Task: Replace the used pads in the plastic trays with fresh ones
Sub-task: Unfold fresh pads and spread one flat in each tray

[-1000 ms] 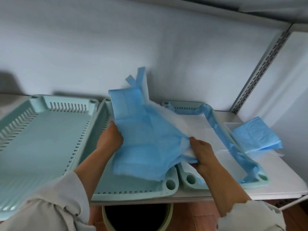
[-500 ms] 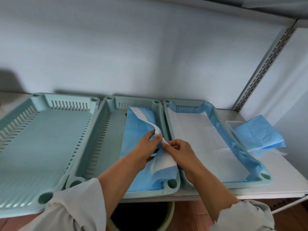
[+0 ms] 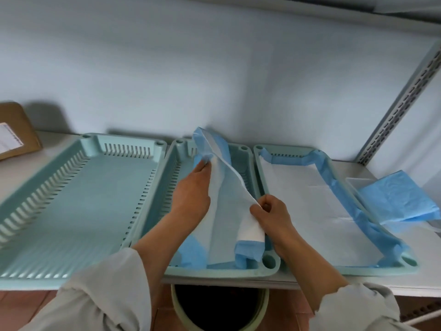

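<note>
White shelf (image 3: 372, 286) against pale wall, slotted upright (image 3: 403, 101) at right; three mint plastic trays side by side. Left tray (image 3: 78, 199) bare; right tray (image 3: 405, 261) already lined, white face up, blue border riding up its walls. Middle tray (image 3: 269, 263) holding fresh pad (image 3: 226, 211), partly unfolded, far end lifted above the back rim. Folded blue pads (image 3: 396, 201) lying on shelf just right of the trays; bin (image 3: 217, 309) below shelf edge; brown box (image 3: 14, 132) at far left.

Step in hand, as judged: opening the pad flat. Best done by drawing the two held edges apart sideways, keeping the white face up, then pressing corners down so the blue border climbs the walls evenly.

Left hand (image 3: 193, 197) reaching forward over the tray, fingers extended, fingertips apparently pinching the raised fold against the thumb, though contact partly hidden. Right hand (image 3: 272, 216) nearer the front, fingers curled, gripping the pad's right edge.
</note>
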